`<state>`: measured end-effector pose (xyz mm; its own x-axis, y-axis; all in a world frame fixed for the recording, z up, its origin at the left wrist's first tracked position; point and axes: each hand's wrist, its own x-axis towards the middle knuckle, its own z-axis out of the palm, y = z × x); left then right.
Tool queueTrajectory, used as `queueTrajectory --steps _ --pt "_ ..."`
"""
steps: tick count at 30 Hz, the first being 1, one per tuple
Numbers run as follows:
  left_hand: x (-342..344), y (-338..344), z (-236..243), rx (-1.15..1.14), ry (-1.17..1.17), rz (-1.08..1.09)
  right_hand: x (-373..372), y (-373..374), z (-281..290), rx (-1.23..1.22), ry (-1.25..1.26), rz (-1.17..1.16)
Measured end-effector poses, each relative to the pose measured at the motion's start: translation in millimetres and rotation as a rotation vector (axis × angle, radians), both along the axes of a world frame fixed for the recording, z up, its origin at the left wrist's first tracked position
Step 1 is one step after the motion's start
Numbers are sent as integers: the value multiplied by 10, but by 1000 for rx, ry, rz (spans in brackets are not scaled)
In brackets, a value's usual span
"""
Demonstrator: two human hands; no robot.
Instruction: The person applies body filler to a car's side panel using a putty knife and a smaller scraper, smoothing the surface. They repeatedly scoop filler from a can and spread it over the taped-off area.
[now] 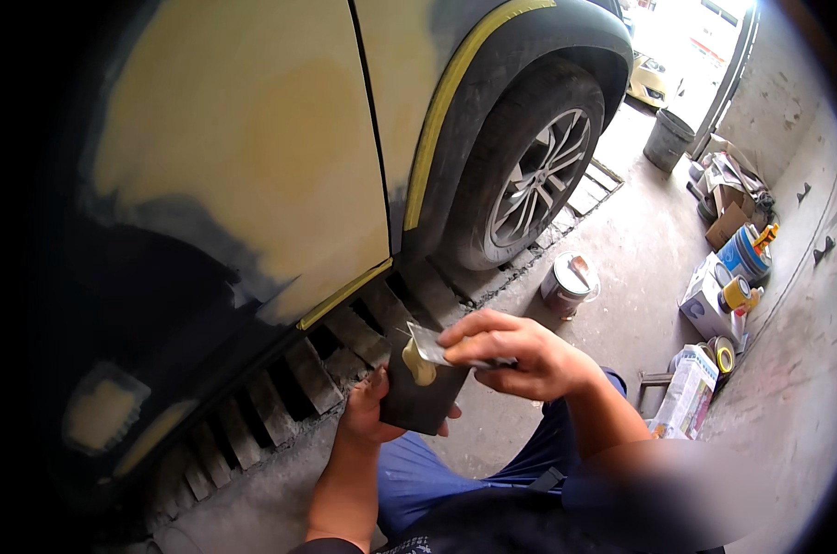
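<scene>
- While the right hand (pixel 515 355) pinches a thin metal spreader (pixel 429 345) between thumb and closed fingers, the blade's front edge rests on a dab of cream-coloured filler (pixel 419 366).
- Fingers of this hand are drawn together and clamped on the rear of the spreader; the blade points toward the person's left and lies nearly flat.
- Left hand (pixel 367 414) supports a dark mixing board (pixel 425 399) from below, its fingers wrapped around the lower left edge and closed on it; the thumb shows at the bottom right corner.
- Filler sits near the upper left of the board, directly under the blade tip, so the material lies just ahead of the right hand and above the left.
- Judged from this pose, the step in hand is gathering filler onto the blade: it would go best with the board held steady and level, the blade kept at a shallow angle, and the dab scooped in one clean stroke so that an even bead lines the edge.
- Beyond the board stands a car body panel (pixel 243 138) coated in pale sanded filler, edged with yellow masking tape (pixel 441 102) along the wheel arch.
- Wheel (pixel 534 180) with a silver rim stands to the right of the panel.
- An open tin (pixel 569 280) rests on the concrete floor (pixel 640 249), well apart from both hands.
- Cans, boxes and a grey bucket (pixel 668 138) line the wall (pixel 797 83) farther right.
</scene>
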<state>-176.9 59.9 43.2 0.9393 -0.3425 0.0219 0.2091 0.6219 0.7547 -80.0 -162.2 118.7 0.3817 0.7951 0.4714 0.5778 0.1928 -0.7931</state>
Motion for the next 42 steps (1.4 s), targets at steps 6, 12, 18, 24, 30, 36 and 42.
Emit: queueTrajectory --steps 6,12,18,24,30,36,42 --pt "153 -208 69 -138 -51 213 140 153 -212 -51 -266 -626" --pt "292 -157 -214 182 -207 508 -278 329 -556 -186 -307 -531" --pt "300 -215 -271 239 -274 620 -167 498 -318 -37 -262 -507" --pt "129 178 -34 -184 7 145 -164 143 -43 -10 -476 -381" --pt "60 221 -161 -454 -3 -256 85 195 -103 32 -424 -207" --pt "14 78 11 -341 -39 63 -14 -212 -497 133 210 -408" --pt "101 -209 -73 -59 -176 327 -375 44 -838 11 883 -190"
